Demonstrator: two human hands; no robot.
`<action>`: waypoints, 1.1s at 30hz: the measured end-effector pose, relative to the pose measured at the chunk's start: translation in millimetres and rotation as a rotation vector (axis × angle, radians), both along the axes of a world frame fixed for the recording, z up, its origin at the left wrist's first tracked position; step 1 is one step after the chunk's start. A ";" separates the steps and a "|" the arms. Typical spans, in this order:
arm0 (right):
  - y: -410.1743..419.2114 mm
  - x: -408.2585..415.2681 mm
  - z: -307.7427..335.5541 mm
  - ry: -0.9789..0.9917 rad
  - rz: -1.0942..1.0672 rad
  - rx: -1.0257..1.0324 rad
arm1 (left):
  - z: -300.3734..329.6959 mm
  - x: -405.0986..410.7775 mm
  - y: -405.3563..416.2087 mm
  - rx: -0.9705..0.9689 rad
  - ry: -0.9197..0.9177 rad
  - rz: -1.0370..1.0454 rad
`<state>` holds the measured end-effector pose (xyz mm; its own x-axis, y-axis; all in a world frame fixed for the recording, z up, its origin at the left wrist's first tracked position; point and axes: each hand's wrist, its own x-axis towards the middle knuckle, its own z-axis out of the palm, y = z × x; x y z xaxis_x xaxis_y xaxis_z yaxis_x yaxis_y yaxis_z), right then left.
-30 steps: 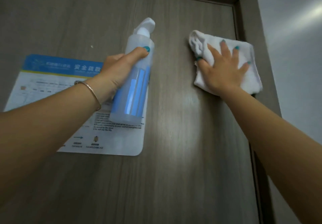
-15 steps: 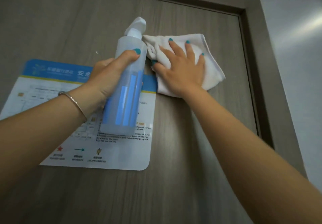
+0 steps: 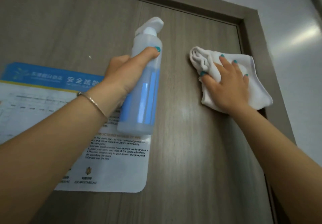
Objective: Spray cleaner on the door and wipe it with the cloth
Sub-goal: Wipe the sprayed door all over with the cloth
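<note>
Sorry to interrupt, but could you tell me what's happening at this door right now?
A person is cleaning a wooden door. The right hand presses a white cloth flat against the door near its upper right corner, beside the frame. The left hand holds a spray bottle of blue cleaner upright, in front of an evacuation notice stuck on the door. No spray is visible at this instant.

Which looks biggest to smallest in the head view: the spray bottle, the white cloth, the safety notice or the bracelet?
1. safety notice
2. spray bottle and white cloth: similar; the bottle is nearer the camera, so unranked
3. bracelet
</note>
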<state>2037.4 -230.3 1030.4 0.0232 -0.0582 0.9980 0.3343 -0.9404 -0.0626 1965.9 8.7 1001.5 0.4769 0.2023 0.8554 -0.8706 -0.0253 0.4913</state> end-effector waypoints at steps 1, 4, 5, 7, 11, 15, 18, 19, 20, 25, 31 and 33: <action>1.0 -0.2 14.1 0.006 0.003 0.013 | 4.4 1.1 -4.4 0.026 -0.012 -0.011; 2.7 0.2 52.1 0.009 0.006 0.037 | 16.2 -1.1 -10.9 0.040 0.016 -0.009; 1.4 0.9 63.0 0.002 0.007 0.042 | 22.4 3.5 -9.5 0.039 0.037 -0.025; -4.6 2.0 80.2 -0.007 -0.007 0.038 | 27.9 4.5 -10.7 0.022 0.032 -0.036; -10.2 1.3 117.9 0.013 -0.009 0.095 | 26.8 12.5 -5.0 0.070 0.040 0.022; -4.4 -2.4 154.3 0.048 -0.016 0.132 | 25.1 11.0 -2.1 0.056 0.047 0.004; -4.4 -3.0 162.1 0.035 -0.023 0.120 | 21.1 11.0 -1.2 0.059 0.056 -0.004; -6.3 -4.6 158.0 0.029 -0.024 0.107 | 21.2 12.4 -0.3 0.052 0.055 -0.008; -8.0 -6.1 152.0 0.018 -0.019 0.089 | 21.3 12.9 0.7 0.042 0.053 -0.010; -4.2 -3.1 85.7 -0.044 -0.013 -0.022 | 30.5 24.5 3.0 0.040 0.063 -0.033; -4.9 6.3 66.9 -0.024 0.000 -0.052 | 56.9 34.3 -5.9 0.005 0.032 -0.133; -10.3 5.8 90.5 -0.005 -0.018 -0.071 | 62.2 38.6 -10.3 -0.010 -0.037 -0.137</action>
